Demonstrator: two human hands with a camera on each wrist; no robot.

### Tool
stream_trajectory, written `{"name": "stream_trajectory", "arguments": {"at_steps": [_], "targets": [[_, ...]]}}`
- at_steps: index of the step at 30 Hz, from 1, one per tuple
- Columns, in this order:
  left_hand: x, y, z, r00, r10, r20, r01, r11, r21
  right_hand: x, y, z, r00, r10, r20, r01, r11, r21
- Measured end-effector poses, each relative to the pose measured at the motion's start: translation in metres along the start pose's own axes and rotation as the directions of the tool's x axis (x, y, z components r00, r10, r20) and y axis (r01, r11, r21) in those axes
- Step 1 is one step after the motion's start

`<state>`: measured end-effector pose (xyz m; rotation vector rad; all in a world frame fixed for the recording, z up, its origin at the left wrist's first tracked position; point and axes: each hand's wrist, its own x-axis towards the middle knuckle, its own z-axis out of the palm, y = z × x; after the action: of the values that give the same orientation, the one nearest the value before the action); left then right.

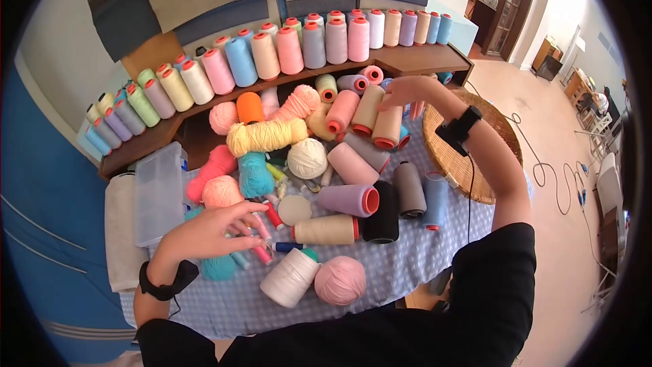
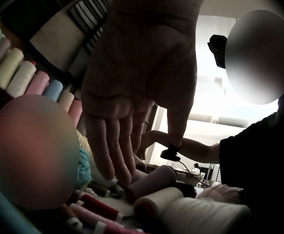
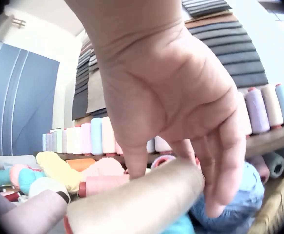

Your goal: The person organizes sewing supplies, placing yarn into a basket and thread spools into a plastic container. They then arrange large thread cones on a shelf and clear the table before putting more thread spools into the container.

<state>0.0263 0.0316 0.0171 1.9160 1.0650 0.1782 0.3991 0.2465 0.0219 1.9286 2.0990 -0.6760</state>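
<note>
My right hand (image 1: 402, 95) reaches over the pile at the back right. Its thumb and fingers lie around the narrow end of a beige cone of thread (image 3: 132, 207), which tilts up between them in the right wrist view. Beside it are another beige cone (image 1: 367, 110) and a pink cone (image 1: 342, 110). My left hand (image 1: 210, 232) hovers at the front left with fingers loosely extended, holding nothing. Below its fingertips lie small spools, among them a red one (image 1: 274, 215) and a navy one (image 1: 288, 247). A white cone (image 1: 291, 277) and a pink yarn ball (image 1: 340, 280) are nearby.
A curved wooden shelf (image 1: 421, 61) carries a row of thread cones along the back. The round woven basket (image 1: 506, 137) sits at the right edge. On the left stands a clear plastic box (image 1: 157, 194). Yarn balls and a yellow skein (image 1: 267, 136) fill the middle.
</note>
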Motion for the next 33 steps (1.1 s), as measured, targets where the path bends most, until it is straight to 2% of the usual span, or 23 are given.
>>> {"name": "stream_trajectory", "arguments": {"at_steps": [2, 3, 5, 8, 10, 11, 13, 14, 16, 17, 19, 20, 21, 23, 24, 26, 27, 28, 29, 30, 31, 33], "targets": [[-0.002, 0.003, 0.001, 1.0, -0.003, 0.016, 0.003, 1.0, -0.015, 0.0, 0.006, 0.006, 0.994, -0.049, 0.1, 0.025, 0.974, 0.227], [-0.001, 0.005, 0.001, 1.0, -0.006, 0.031, 0.007, 0.999, -0.033, -0.003, 0.008, 0.002, 0.995, -0.043, 0.086, 0.022, 0.972, 0.234], [-0.004, 0.007, 0.0, 1.0, -0.012, 0.02, 0.013, 1.0, -0.028, -0.007, 0.009, -0.009, 0.988, -0.156, -0.005, 0.154, 0.968, 0.198], [-0.009, 0.003, -0.005, 0.998, -0.069, -0.003, 0.069, 0.998, -0.008, -0.002, 0.008, -0.054, 0.959, -0.15, -0.24, 0.185, 0.974, 0.128], [-0.008, 0.001, -0.005, 0.994, -0.105, -0.004, 0.105, 0.994, 0.016, -0.006, 0.002, -0.072, 0.861, -0.096, -0.5, 0.22, 0.956, 0.195], [-0.007, 0.002, -0.004, 0.997, -0.068, -0.02, 0.068, 0.998, 0.008, 0.007, 0.006, -0.079, 0.858, -0.095, -0.504, 0.221, 0.955, 0.197], [-0.004, 0.004, -0.003, 0.999, -0.03, -0.044, 0.03, 0.999, 0.011, 0.057, 0.018, -0.085, 0.666, -0.154, -0.73, 0.187, 0.982, -0.037], [-0.004, 0.004, -0.003, 0.999, -0.027, -0.04, 0.028, 1.0, 0.005, 0.089, 0.026, -0.082, 0.653, -0.156, -0.741, 0.195, 0.98, -0.035], [-0.006, 0.006, -0.005, 0.999, -0.021, -0.05, 0.022, 1.0, 0.019, 0.143, 0.038, -0.081, 0.417, -0.083, -0.905, 0.135, 0.99, -0.029], [-0.008, 0.009, -0.006, 0.998, -0.046, -0.049, 0.046, 0.999, -0.004, 0.14, 0.035, -0.088, 0.399, -0.082, -0.913, 0.142, 0.989, -0.026], [-0.012, 0.007, -0.008, 0.996, -0.074, -0.047, 0.073, 0.997, -0.021, 0.134, 0.031, -0.085, 0.587, -0.052, -0.808, 0.242, 0.963, 0.114], [-0.014, 0.003, -0.01, 0.995, -0.078, -0.061, 0.077, 0.997, -0.014, 0.132, 0.029, -0.082, 0.534, -0.047, -0.844, 0.265, 0.957, 0.115], [-0.014, 0.0, -0.012, 0.994, -0.081, -0.074, 0.081, 0.997, -0.01, 0.129, 0.025, -0.081, 0.532, -0.045, -0.846, 0.267, 0.957, 0.116], [-0.013, -0.004, -0.012, 0.994, -0.081, -0.073, 0.081, 0.997, -0.01, 0.121, 0.018, -0.078, 0.599, 0.078, -0.797, 0.311, 0.895, 0.321], [-0.011, -0.006, -0.011, 0.994, -0.079, -0.073, 0.078, 0.997, -0.011, 0.139, 0.032, -0.078, 0.605, 0.082, -0.792, 0.303, 0.896, 0.324], [-0.008, -0.004, -0.01, 0.995, -0.089, -0.048, 0.088, 0.996, -0.022, 0.191, 0.072, -0.081, 0.648, -0.269, -0.713, 0.417, 0.908, 0.036], [-0.006, -0.002, -0.01, 0.995, -0.1, -0.032, 0.099, 0.995, -0.028, 0.169, 0.067, -0.079, 0.657, -0.265, -0.706, 0.411, 0.911, 0.041], [-0.005, -0.001, -0.01, 0.995, -0.102, -0.022, 0.101, 0.994, -0.037, 0.119, 0.049, -0.083, 0.779, -0.09, -0.621, 0.292, 0.928, 0.233], [-0.005, -0.001, -0.01, 0.994, -0.102, -0.031, 0.101, 0.994, -0.033, 0.081, 0.035, -0.084, 0.866, 0.08, -0.494, 0.146, 0.904, 0.402], [-0.004, -0.001, -0.01, 0.994, -0.102, -0.04, 0.101, 0.994, -0.029, 0.069, 0.032, -0.082, 0.894, 0.024, -0.447, 0.147, 0.927, 0.345], [-0.004, -0.001, -0.01, 0.994, -0.104, -0.034, 0.103, 0.994, -0.04, 0.055, 0.023, -0.076, 0.899, 0.027, -0.437, 0.138, 0.929, 0.343], [-0.003, -0.003, -0.009, 0.995, -0.088, -0.042, 0.086, 0.995, -0.055, 0.027, -0.002, -0.055, 0.987, -0.038, -0.158, 0.05, 0.996, 0.071]]}}
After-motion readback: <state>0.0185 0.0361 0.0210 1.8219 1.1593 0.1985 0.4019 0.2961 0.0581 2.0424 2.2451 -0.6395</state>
